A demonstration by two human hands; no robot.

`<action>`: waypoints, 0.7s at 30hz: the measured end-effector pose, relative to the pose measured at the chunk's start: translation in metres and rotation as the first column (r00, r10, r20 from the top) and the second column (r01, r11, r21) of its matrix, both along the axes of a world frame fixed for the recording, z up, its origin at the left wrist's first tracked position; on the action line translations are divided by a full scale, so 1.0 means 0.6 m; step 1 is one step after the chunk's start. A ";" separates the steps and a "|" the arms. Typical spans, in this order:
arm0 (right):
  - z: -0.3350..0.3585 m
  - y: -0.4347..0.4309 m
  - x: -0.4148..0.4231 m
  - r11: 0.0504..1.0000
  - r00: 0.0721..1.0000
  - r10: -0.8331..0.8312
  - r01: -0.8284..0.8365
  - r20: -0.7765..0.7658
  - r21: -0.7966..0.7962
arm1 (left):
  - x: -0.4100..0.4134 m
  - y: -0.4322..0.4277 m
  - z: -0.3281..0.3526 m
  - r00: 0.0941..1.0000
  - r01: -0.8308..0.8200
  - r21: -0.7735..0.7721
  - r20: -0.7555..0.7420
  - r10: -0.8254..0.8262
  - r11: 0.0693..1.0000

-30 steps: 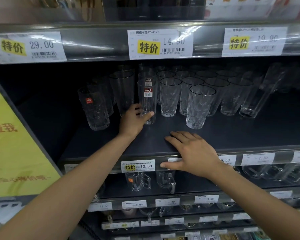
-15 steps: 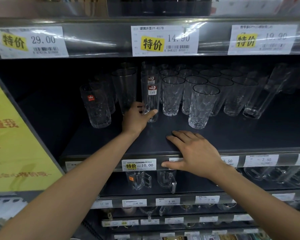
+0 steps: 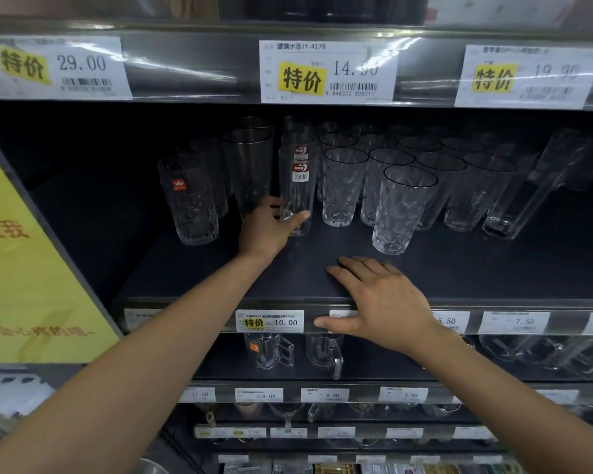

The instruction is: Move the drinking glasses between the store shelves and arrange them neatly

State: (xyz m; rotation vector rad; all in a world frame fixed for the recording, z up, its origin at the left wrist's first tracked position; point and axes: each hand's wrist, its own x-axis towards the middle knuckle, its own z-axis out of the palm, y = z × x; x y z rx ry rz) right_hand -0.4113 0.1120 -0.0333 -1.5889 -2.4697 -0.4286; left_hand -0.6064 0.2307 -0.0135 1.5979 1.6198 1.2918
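Several clear drinking glasses stand on a dark shelf (image 3: 322,278). My left hand (image 3: 266,230) grips the base of a tall slim glass with a red and white label (image 3: 297,193); thumb in front, fingers behind it. A smooth tall glass (image 3: 249,169) stands just left of it. Right of the slim one, patterned tumblers stand in rows, and one patterned tumbler (image 3: 399,210) stands forward of them. My right hand (image 3: 380,302) lies flat on the shelf's front edge, fingers straight, holding nothing.
A textured glass with a red sticker (image 3: 189,200) stands alone at the left. A tall glass (image 3: 524,196) leans at the right. Price tags line the shelf rails. Glass mugs (image 3: 274,350) sit on the shelf below. A yellow sign (image 3: 31,268) covers the left side.
My left hand and the slim labelled glass have shifted slightly back on the shelf. My right hand has stayed on the shelf edge.
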 end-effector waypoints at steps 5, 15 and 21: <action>0.004 -0.002 0.000 1.000 1.000 0.001 -0.001 0.004 -0.016 | 0.000 0.001 -0.001 1.000 -0.005 -0.009 0.001 0.005 1.000; 0.010 -0.006 0.001 0.996 1.000 0.002 -0.002 -0.008 -0.087 | 0.005 -0.002 0.001 0.999 -0.042 -0.004 -0.015 0.042 0.999; 0.013 -0.007 0.002 0.995 1.000 0.015 -0.016 -0.014 -0.100 | 0.006 -0.008 0.008 0.999 -0.036 -0.041 -0.041 0.035 0.999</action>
